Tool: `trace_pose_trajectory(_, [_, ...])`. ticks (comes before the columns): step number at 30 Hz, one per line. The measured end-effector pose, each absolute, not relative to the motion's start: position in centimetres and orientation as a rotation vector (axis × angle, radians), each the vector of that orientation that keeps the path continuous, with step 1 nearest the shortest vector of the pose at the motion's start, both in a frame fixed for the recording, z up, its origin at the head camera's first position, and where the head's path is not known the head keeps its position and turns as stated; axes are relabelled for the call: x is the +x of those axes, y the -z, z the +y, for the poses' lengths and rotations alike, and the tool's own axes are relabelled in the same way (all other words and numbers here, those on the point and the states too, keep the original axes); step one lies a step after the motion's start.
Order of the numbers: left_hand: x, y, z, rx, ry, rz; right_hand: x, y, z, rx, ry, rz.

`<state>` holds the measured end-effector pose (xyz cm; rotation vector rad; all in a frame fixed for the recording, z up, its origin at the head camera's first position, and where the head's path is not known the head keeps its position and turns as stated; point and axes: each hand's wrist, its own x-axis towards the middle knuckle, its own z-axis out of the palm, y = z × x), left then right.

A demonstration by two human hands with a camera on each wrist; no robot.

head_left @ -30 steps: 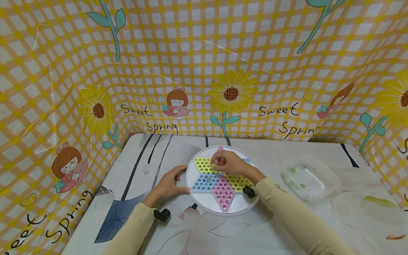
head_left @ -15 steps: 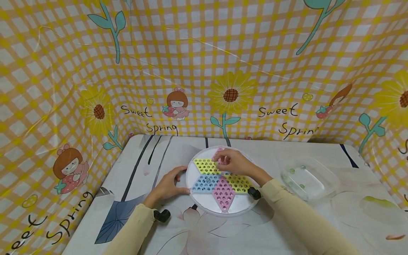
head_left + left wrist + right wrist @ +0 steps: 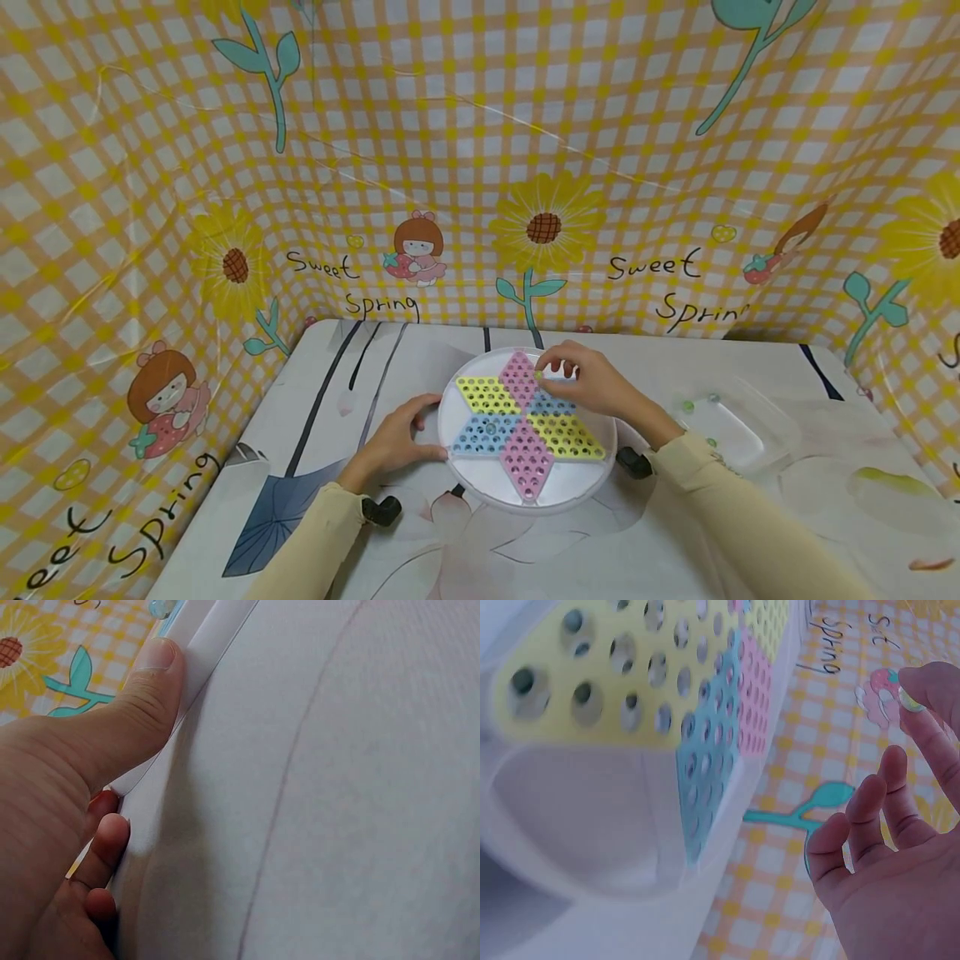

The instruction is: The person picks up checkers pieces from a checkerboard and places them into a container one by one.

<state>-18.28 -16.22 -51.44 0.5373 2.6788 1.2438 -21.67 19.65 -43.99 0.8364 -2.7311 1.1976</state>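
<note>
A round white Chinese checkers board (image 3: 480, 477) with a pink, yellow and blue star of holes lies on the table. My left hand (image 3: 395, 435) rests at its left rim, thumb and index finger spread along the edge. In the left wrist view the left thumb (image 3: 146, 694) lies straight on the white rim. My right hand (image 3: 588, 379) is over the board's far right side, pinching a small yellow-green marble (image 3: 910, 700) between thumb and index finger. Its other fingers are loosely bent. One clear marble (image 3: 491, 428) sits in the blue left section.
A clear plastic container (image 3: 783, 454) with several green and clear marbles stands right of the board, partly behind the right forearm. A yellow checked cloth (image 3: 465, 150) hangs at the back and sides. A floral cover (image 3: 480, 554) lies over the table.
My right hand has moved right from the board's far middle, uncovering the far pink section and part of the far blue one. The left hand stays at the rim.
</note>
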Motion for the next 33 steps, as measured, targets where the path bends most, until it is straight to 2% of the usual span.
trace_pose_trajectory(13, [-18.2, 51.8, -16.2, 0.511, -1.214, 2.679, -20.0, 43.5, 24.7, 0.637, -1.110, -2.762])
trace_pose_trajectory(33, [-17.9, 51.2, -16.0, 0.496, -1.234, 2.677, -16.4, 43.9, 32.8, 0.495, -1.002, -2.650])
